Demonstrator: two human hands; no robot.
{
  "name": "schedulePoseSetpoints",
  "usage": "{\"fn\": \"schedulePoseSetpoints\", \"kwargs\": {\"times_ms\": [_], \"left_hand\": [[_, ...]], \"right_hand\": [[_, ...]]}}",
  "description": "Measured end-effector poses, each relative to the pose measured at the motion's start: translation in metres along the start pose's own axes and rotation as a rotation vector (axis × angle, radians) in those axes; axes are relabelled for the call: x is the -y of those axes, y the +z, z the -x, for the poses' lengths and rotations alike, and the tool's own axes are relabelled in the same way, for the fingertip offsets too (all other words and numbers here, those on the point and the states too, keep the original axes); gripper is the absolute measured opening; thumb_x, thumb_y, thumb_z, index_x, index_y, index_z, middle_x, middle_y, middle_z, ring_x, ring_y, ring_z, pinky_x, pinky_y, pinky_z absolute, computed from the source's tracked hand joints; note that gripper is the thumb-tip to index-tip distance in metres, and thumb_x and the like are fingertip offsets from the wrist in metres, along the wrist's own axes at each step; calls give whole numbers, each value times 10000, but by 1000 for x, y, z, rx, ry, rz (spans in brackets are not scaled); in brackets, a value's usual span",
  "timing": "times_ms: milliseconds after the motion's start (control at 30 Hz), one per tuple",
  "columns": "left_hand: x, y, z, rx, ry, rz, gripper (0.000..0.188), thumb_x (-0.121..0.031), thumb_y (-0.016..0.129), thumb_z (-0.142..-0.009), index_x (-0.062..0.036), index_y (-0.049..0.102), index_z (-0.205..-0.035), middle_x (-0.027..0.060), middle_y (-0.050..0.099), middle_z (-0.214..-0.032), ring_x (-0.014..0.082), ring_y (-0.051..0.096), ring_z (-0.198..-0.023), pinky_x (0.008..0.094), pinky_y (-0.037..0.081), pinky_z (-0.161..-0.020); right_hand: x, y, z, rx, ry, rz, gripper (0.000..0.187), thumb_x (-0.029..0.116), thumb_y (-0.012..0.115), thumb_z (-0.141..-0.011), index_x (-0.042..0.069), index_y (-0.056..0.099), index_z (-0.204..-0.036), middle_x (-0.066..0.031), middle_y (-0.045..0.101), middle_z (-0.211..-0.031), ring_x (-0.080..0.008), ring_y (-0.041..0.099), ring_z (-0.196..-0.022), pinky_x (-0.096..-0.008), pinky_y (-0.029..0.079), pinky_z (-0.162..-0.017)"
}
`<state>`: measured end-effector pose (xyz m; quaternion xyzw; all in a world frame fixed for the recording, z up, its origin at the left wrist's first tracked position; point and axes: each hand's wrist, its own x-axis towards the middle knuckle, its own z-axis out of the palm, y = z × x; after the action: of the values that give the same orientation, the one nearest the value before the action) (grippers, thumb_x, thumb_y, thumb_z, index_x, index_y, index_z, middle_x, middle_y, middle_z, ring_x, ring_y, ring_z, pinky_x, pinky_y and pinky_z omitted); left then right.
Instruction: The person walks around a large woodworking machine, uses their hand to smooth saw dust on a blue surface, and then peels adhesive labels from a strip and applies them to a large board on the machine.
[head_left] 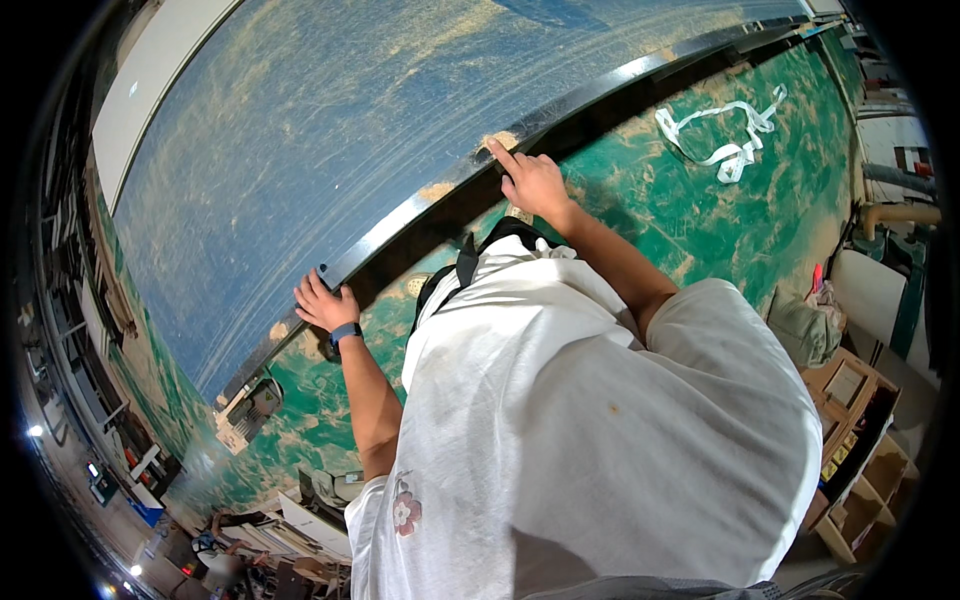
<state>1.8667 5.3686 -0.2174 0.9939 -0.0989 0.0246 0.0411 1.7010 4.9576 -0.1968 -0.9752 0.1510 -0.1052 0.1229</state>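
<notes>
A large blue-grey machine table (330, 150), streaked with sawdust, stretches in front of me with a dark metal front edge. On that edge, toward its left end, my left hand (325, 303) rests with the fingers spread; a dark watch (346, 331) is on its wrist. Farther right along the edge, my right hand (535, 183) holds nothing. Its index finger is stretched out to a small heap of sawdust (503, 139) beside a dark spot, while the other fingers are partly bent. More sawdust (436, 191) lies between the two hands.
Green, dusty floor (640, 210) runs below the table edge, with a tangled white strap (738, 150) lying on it. A motor-like part (250, 408) sits at the table's left end. Wooden boxes (862, 470) and a pale green bag (805, 328) stand at the right.
</notes>
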Motion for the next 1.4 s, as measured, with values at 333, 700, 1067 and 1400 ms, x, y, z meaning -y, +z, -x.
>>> {"fn": "schedulePoseSetpoints", "kwargs": {"times_ms": [333,700,1067,1400], "left_hand": [[1,2,0,0,-7,16,771,-214,760,-720,-222,437,-1420,54,400,-1481,312,245,-1446,585,134,-1158],[-1,0,0,6,-4,3,760,-211,766,-732,-218,440,-1418,64,397,-1482,314,244,-1445,583,141,-1158],[-2,-1,0,12,-11,-3,746,-210,762,-743,-219,441,-1416,59,394,-1485,305,242,-1447,581,139,-1162],[-2,-2,-1,26,-17,0,751,-214,762,-743,-217,437,-1420,57,392,-1489,302,240,-1449,577,139,-1162]], "right_hand": [[1,1,-3,41,-12,84,816,184,629,-791,216,286,-1530,-87,610,-773,-264,625,-667,-412,455,-654],[0,4,-3,-3,14,101,813,205,633,-791,174,292,-1529,-71,600,-749,-248,619,-659,-396,458,-650],[-5,6,-4,-8,65,64,801,191,616,-786,210,302,-1523,-78,612,-757,-262,629,-655,-410,463,-660],[-9,7,-5,14,69,59,808,190,613,-791,201,286,-1530,-71,608,-759,-253,632,-663,-398,458,-662]]}}
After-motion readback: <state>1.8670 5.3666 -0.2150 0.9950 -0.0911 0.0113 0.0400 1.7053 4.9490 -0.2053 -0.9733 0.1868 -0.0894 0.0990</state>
